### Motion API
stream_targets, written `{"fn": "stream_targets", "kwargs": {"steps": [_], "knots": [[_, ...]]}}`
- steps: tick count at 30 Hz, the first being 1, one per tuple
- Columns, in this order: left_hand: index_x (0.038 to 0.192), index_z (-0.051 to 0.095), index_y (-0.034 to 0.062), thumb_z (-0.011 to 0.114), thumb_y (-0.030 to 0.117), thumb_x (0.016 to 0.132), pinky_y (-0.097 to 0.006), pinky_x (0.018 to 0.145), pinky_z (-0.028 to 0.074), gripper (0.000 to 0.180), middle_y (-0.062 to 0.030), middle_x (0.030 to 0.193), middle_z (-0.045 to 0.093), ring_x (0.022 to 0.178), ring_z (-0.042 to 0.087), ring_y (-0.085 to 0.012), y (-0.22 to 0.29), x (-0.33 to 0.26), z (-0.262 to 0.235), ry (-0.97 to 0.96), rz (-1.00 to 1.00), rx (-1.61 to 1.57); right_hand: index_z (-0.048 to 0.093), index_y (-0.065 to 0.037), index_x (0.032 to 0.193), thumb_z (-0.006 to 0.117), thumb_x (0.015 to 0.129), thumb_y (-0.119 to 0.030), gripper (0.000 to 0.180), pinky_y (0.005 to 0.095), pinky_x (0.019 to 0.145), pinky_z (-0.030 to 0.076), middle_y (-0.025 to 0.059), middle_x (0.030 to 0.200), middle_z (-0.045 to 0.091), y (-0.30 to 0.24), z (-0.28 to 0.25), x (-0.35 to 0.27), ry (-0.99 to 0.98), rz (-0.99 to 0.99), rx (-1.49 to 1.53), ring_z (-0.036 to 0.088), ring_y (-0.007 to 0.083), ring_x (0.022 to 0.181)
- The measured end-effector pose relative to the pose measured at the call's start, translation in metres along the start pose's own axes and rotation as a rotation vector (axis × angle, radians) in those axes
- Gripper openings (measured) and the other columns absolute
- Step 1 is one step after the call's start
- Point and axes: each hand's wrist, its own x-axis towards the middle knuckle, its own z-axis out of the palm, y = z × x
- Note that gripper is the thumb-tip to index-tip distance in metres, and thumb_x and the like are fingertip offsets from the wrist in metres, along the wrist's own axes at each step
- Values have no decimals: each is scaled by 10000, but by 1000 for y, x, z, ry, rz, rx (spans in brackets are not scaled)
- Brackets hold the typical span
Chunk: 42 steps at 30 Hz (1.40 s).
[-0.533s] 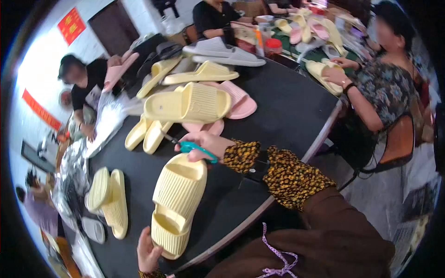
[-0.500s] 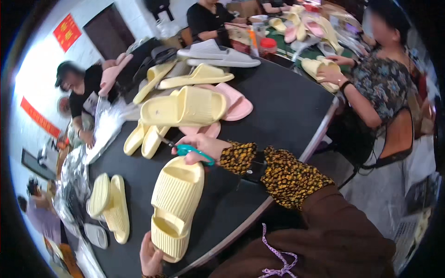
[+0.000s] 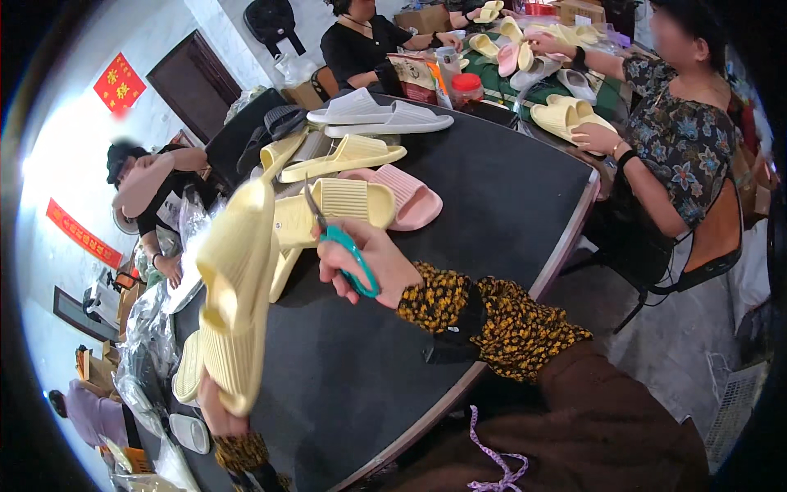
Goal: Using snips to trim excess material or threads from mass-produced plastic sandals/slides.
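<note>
My left hand [image 3: 220, 410] grips the lower end of pale yellow slippers [image 3: 239, 266], raised off the black table and tilted on edge. Two ribbed straps show on them, and it looks like one slipper is nested into another. In my right hand [image 3: 385, 266] are scissors [image 3: 344, 239] with teal handles, their blades pointing up and away, just right of the raised slippers. Beyond the blades lies a yellow slipper [image 3: 369, 201], beside a pink slipper [image 3: 414, 195]. Part of the yellow footwear lying there is hidden behind the raised pair.
More yellow slippers [image 3: 352, 154] and pale grey slippers [image 3: 393, 116] are piled at the far side of the table [image 3: 492, 197]. Clear plastic bags [image 3: 147, 353] line its left edge. On the right, a co-worker's hand [image 3: 594, 139] rests on yellow slippers [image 3: 561, 115]. Other people sit around.
My left hand has lifted the yellow slippers up and to the left, turning them on edge. The scissors in my right hand have swung upward, and that hand has shifted slightly right.
</note>
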Motion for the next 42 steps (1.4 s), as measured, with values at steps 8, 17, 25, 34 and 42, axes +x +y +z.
{"fn": "stream_targets", "kwargs": {"steps": [8,17,25,34,42], "knots": [[1259,407,-27,478,246,925,-376,889,453,437,-154,1176,527,1060,536,-256,-9,201,77,-151,-85,76,436,3,1175,578,866,-171,382,179,407,398,38,730,553,37,-1,-18,-289,84,-326,521,54,501],[1369,310,45,577,328,858,-289,996,347,643,-141,1375,359,1234,398,-248,-65,264,61,-243,152,1231,434,11,1183,602,851,-232,444,194,360,383,58,692,548,41,-6,-18,-151,157,-160,507,78,463],[1338,411,179,344,668,825,-460,774,494,712,-99,1330,428,1206,417,-274,-76,258,85,-207,-148,1017,425,-4,1194,608,845,-191,436,194,366,372,50,697,532,29,2,-15,-57,105,-70,491,73,451],[1149,516,41,405,588,874,-312,631,448,623,-66,872,572,780,542,-169,-94,210,184,-504,97,1022,453,-53,1190,611,836,-153,401,190,395,374,38,695,551,24,1,-14,-54,28,-52,490,61,465],[1097,538,7,426,404,918,-328,728,479,449,-127,927,625,849,604,-227,-124,217,218,-489,79,619,461,-45,1186,623,821,-128,408,186,385,373,50,693,561,16,5,-15,76,-59,-67,479,65,443]]}}
